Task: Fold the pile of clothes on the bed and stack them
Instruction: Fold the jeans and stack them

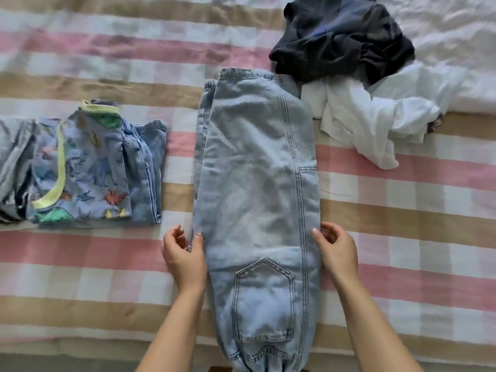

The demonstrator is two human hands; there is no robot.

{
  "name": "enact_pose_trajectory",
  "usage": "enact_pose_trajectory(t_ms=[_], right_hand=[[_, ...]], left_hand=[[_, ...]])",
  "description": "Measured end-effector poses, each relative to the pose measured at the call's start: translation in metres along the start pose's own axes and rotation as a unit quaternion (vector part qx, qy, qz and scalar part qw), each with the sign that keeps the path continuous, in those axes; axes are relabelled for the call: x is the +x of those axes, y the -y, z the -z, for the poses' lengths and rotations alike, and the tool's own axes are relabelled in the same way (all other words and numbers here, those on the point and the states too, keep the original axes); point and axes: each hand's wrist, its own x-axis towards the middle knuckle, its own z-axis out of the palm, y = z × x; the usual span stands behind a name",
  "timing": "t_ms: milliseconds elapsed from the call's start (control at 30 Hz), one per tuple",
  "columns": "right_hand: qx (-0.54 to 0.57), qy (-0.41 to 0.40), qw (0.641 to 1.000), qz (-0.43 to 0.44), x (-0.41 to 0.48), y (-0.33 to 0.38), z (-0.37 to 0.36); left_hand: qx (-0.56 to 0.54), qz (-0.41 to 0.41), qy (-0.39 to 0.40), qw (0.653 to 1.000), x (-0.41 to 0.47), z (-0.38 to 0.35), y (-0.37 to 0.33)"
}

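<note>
Light blue jeans [255, 183] lie lengthwise on the striped bed, folded in half along the legs, back pocket up and waistband nearest me. My left hand [183, 256] rests at the jeans' left edge, thumb on the denim, fingers loosely curled. At the right edge, my right hand [336, 251] touches the fabric with its fingertips. Neither hand grips the cloth. To the left sits a stack of folded clothes [88, 167], a dinosaur-print top over folded denim. A crumpled dark garment [341, 38] and a crumpled white garment [375, 116] lie at the upper right.
The bed cover [416, 224] has pink, tan and white stripes and fills nearly the whole view. A white sheet [461, 49] shows at the far right. The bed's near edge runs along the bottom of the frame.
</note>
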Motion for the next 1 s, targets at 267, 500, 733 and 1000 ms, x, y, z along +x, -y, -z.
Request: enact_pose_trajectory(t_ms=[267, 500, 733, 1000], right_hand=[[0.066, -0.003, 0.997, 0.038, 0.089, 0.088, -0.023], [0.038, -0.033, 0.997, 0.062, 0.124, 0.103, -0.039], [0.023, -0.014, 0.996, 0.079, 0.157, 0.129, -0.041], [0.021, -0.036, 0.996, 0.074, 0.208, 0.177, -0.057]], left_hand=[[-0.002, -0.038, 0.111, 0.993, 0.080, -0.041, -0.071], [0.014, -0.054, 0.071, 0.996, 0.102, -0.038, -0.069], [0.036, -0.045, 0.083, 0.995, 0.116, -0.055, -0.093], [-0.033, -0.059, 0.133, 0.989, 0.191, -0.123, -0.165]])
